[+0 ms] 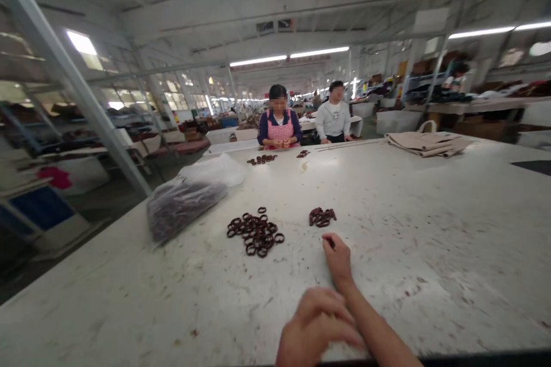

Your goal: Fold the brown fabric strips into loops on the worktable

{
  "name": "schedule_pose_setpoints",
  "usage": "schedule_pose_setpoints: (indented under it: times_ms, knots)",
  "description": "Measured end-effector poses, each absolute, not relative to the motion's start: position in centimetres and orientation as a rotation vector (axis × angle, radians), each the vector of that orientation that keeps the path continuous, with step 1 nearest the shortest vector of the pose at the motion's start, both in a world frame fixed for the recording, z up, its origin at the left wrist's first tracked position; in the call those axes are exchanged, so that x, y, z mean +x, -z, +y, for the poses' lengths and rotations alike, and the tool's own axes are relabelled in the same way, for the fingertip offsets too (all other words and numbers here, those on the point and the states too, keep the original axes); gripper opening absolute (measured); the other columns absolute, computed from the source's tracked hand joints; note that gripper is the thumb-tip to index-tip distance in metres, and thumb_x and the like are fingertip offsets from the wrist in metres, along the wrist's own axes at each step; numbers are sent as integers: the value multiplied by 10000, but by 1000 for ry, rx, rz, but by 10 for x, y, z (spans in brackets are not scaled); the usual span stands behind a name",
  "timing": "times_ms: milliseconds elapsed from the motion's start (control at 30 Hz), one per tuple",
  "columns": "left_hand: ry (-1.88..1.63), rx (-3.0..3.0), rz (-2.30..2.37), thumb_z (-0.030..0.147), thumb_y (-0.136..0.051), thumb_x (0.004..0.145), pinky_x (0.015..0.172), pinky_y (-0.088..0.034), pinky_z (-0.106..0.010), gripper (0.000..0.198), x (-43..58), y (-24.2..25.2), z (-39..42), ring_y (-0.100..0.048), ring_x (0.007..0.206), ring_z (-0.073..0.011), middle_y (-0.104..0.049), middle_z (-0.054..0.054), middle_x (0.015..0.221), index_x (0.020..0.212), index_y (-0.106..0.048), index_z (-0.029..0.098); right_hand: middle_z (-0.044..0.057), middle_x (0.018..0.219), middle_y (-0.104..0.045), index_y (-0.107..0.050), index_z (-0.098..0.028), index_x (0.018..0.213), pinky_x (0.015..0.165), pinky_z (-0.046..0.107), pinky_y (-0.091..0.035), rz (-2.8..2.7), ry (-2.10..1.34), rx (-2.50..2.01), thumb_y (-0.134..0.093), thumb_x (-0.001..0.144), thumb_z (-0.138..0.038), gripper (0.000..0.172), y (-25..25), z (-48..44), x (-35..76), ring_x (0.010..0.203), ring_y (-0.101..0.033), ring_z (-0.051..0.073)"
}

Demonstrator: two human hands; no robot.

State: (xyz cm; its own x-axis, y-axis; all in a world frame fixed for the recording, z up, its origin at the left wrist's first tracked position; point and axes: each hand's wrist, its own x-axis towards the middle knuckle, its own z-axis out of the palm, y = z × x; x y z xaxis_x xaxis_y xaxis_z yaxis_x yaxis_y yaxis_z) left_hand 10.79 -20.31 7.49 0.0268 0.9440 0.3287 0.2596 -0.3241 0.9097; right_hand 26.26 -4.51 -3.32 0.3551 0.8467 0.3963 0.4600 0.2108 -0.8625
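Head view only. Risk first: we judge our right hand [337, 258] could knock the small cluster of dark brown rubber-like rings [322, 217] just ahead of it and mix it with the larger loose pile of dark brown rings [256, 233] to its left. The white table [430, 229] is slick and the rings lie loose. Anything pinched in the fingertips could also drop, since the grip looks light.

Pose: right forearm runs diagonally from the lower right, hand reached forward, palm down, fingers curled with thumb and forefinger pinched near a dark speck. We cannot tell if it is a ring. Left hand [316, 327] sits close to us at the near table edge, fingers loosely curled, holding nothing we can see, touching the right forearm.

Clear plastic bag of dark pieces [185, 200] lies left of the pile. Two people work at the far end.
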Motion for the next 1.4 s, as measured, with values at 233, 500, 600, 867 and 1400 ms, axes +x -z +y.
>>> schedule_pose_setpoints:
  times_ms: [233,500,600,867,1400]
  knots:
    - [-817,1996,2228,394,-678,572,1035,-95,-551,953,-16,-4,-89,-15,1323,-340,-60,-141,1462,1365,-192,187,138,1310,-364,-310,-175,1321,953,415,-327,-1898,-416,-1306,-647,599,-361,818,32,-47,217,1209,-329,280]
    - [-565,2130,2243,461,-638,601,1015,-145,-548,1018,-66,24,13,-47,1316,-360,-66,-156,1459,1385,-45,199,161,1433,-130,-125,-203,1391,1012,542,-140,-2128,-348,-1395,-741,411,-528,1202,32,31,115,1291,-107,390]
    - [-590,2274,2118,381,-610,639,1038,-161,-476,944,-77,29,51,-103,1320,-313,-133,-149,1448,1385,-64,189,163,1412,-197,-148,-201,1389,1007,530,-162,-2127,-296,-1375,-702,466,-559,1135,34,65,94,1277,-158,385]
    - [-680,2230,2220,352,-568,701,1019,-188,-472,847,-89,35,128,-203,1291,-305,-201,-178,1418,1375,-86,173,176,1390,-220,-192,-185,1380,992,515,-185,-2134,-236,-1341,-664,507,-623,1084,40,152,75,1246,-206,383]
    - [-1472,2092,2124,350,-573,680,1014,-282,-415,737,-120,33,199,-354,1197,-306,-374,-125,1316,1301,-258,108,117,1352,-292,-299,-160,1318,1031,395,-197,-2020,-157,-1243,-614,693,-485,771,12,168,115,1244,-236,248]
